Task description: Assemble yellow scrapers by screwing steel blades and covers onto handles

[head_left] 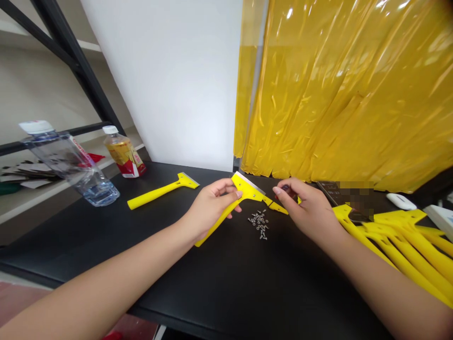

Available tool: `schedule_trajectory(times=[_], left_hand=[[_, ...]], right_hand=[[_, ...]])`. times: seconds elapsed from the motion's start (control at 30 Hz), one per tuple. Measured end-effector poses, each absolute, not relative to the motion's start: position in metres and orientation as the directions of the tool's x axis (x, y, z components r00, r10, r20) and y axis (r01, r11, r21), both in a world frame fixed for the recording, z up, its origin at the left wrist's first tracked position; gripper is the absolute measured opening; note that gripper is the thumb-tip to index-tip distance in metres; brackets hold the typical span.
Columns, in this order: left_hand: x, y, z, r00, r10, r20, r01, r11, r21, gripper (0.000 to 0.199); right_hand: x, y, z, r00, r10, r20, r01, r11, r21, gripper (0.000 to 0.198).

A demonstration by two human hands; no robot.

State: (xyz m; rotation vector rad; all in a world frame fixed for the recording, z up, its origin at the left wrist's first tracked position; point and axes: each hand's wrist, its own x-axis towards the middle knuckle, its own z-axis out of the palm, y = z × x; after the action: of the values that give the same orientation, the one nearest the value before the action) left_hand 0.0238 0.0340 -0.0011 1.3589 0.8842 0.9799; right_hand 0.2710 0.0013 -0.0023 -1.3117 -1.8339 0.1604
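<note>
My left hand (215, 205) is closed around the yellow handle of a scraper (244, 186), whose head with a metal blade edge points up and to the right. Two screws show on that head. To its right, my right hand (306, 200) pinches a small dark object (288, 190), mostly hidden by the fingers. Small yellow plastic pieces (278, 207) lie between the scraper head and my right hand. Just below is a pile of small screws and nuts (259, 222). A second yellow scraper (163, 190) with a blade lies on the black table, left of my left hand.
Several yellow scraper handles (406, 241) are heaped at the right. Behind them are a dark phone-like slab (332, 193) and a white case (401, 201). A clear bottle (74, 165) and a red-and-yellow drink bottle (123, 153) stand at the left. Yellow plastic sheeting (339, 94) hangs behind.
</note>
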Motion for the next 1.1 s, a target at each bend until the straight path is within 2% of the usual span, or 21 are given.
schedule_trajectory(times=[0.87, 1.1], left_hand=[[0.0251, 0.0331, 0.0002, 0.352, 0.935, 0.041, -0.051, -0.025, 0.998, 0.026], [0.0241, 0.0332, 0.0008, 0.353, 0.935, 0.025, -0.048, -0.008, 0.999, 0.025]], right_hand=[[0.2711, 0.0016, -0.0057, -0.107, 0.85, 0.516, 0.716, 0.426, -0.553, 0.02], [0.2729, -0.0027, 0.0022, -0.095, 0.809, 0.58, 0.737, 0.449, -0.506, 0.02]])
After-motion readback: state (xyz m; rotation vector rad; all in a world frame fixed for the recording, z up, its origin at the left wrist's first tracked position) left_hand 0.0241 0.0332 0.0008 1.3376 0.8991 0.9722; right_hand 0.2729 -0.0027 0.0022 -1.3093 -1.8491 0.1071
